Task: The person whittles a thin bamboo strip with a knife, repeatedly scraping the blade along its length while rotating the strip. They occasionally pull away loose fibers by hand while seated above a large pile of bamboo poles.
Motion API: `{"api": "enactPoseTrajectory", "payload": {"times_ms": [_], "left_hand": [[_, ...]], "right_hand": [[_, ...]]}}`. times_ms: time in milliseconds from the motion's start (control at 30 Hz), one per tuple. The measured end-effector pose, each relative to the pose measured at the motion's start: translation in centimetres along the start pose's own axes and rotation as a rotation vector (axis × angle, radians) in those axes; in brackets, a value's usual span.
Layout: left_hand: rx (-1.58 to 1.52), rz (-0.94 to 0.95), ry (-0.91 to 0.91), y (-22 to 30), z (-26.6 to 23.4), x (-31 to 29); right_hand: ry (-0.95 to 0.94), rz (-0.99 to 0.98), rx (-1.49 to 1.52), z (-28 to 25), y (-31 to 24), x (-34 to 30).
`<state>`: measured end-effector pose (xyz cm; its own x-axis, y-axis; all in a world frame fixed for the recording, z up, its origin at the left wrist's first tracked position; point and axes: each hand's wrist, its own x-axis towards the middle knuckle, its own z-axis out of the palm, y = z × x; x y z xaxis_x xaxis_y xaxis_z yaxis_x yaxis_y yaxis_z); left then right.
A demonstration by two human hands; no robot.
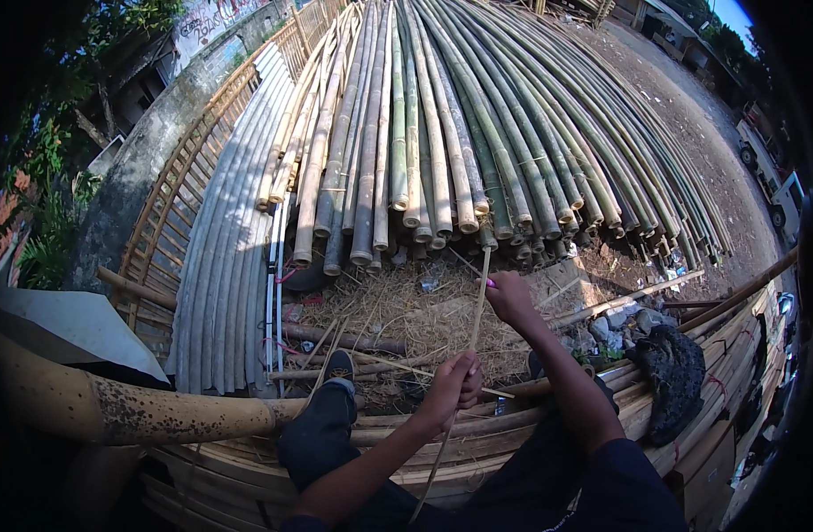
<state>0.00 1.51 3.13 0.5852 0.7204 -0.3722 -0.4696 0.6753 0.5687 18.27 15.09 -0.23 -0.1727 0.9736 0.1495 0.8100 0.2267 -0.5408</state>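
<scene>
My left hand [453, 392] is closed round a thin, pale bamboo strip [479, 310]. The strip slants up and away from my lap toward the cut ends of the bamboo poles. My right hand [511, 298] is farther forward, closed beside the strip's upper part. A bit of a pink-purple handle [491, 283] shows at its fingers; a thin, dark length seems to stick out from it toward the far left. What kind of tool it is cannot be made out. I sit with legs apart on split bamboo lengths [477, 432].
A large stack of bamboo poles [442, 133] fans out ahead. Grey corrugated sheets [225, 239] and a bamboo fence [171, 177] stand at left. A thick bamboo pole [158, 408] juts in at lower left. Straw-like shavings [380, 297] litter the ground. Stones [606, 328] and a black, crumpled thing [672, 381] lie at right.
</scene>
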Motion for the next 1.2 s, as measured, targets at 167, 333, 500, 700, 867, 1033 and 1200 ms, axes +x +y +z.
{"api": "enactPoseTrajectory", "payload": {"times_ms": [167,333,500,700,867,1033,1200], "left_hand": [[-0.062,0.085,0.003,2.2,-1.2,0.2],[0.019,0.114,0.096,1.2,-0.8,0.0],[0.16,0.192,0.274,-0.1,-0.4,-0.2],[0.376,0.245,0.208,-4.1,0.8,-1.0],[0.14,-0.146,-0.008,-4.7,2.4,-1.3],[-0.175,-0.042,0.0,-0.2,-1.9,1.2],[-0.125,-0.018,0.07,1.2,-2.2,1.2]], "right_hand": [[0.046,0.086,0.431,-0.5,0.0,0.5],[-0.213,-0.521,0.255,0.8,-3.4,-1.9],[-0.214,-0.547,0.133,0.1,-4.0,-1.9],[0.05,-0.058,0.068,-0.3,-1.2,0.4],[0.296,0.26,0.251,-3.9,5.9,1.9],[0.264,0.265,0.457,-3.8,4.6,1.5],[-0.319,-0.281,0.087,-1.7,-2.8,-0.9]]}}
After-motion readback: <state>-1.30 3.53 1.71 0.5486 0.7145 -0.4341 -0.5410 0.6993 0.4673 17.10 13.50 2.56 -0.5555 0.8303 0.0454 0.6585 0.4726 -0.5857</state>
